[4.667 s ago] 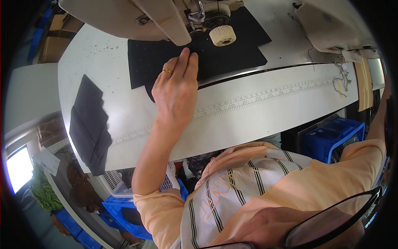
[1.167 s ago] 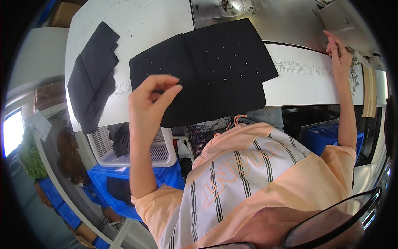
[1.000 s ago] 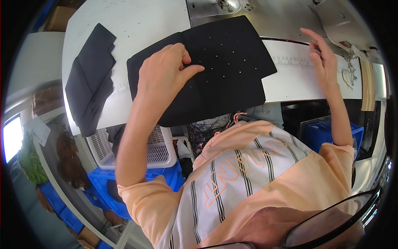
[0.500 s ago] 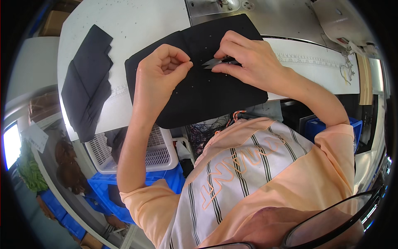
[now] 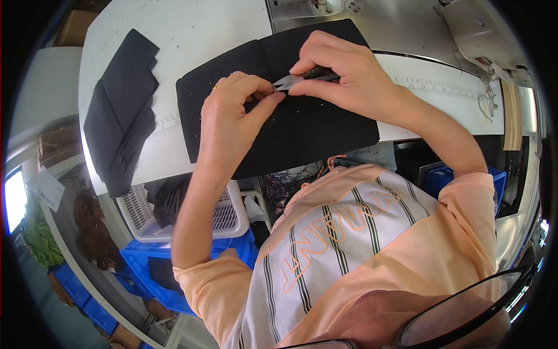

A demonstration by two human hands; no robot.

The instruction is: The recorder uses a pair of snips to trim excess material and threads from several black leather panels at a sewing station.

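Note:
A black fabric piece (image 5: pixel 308 131) with small pale dots lies on the white table in front of me. My right hand (image 5: pixel 349 72) grips a pair of thread snips (image 5: pixel 286 82), blades pointing left just above the cloth. Close to the blade tips, my left hand (image 5: pixel 238 110) pinches thumb and forefinger together over the fabric. Whatever sits between those fingertips is too small to make out. Further left rests a pile of black fabric pieces (image 5: pixel 125 104) with stepped edges.
The white table (image 5: pixel 197 29) has a ruler strip (image 5: pixel 433 86) along its right part. A metal machine bed (image 5: pixel 401 29) stands at the back right. Below the near edge are a white plastic basket (image 5: pixel 235 224) with dark cloth and a blue crate (image 5: pixel 145 256).
My left hand has moved slightly right, with its pinched fingertips now at the blade tips. The snips have shifted a little left and up to meet them.

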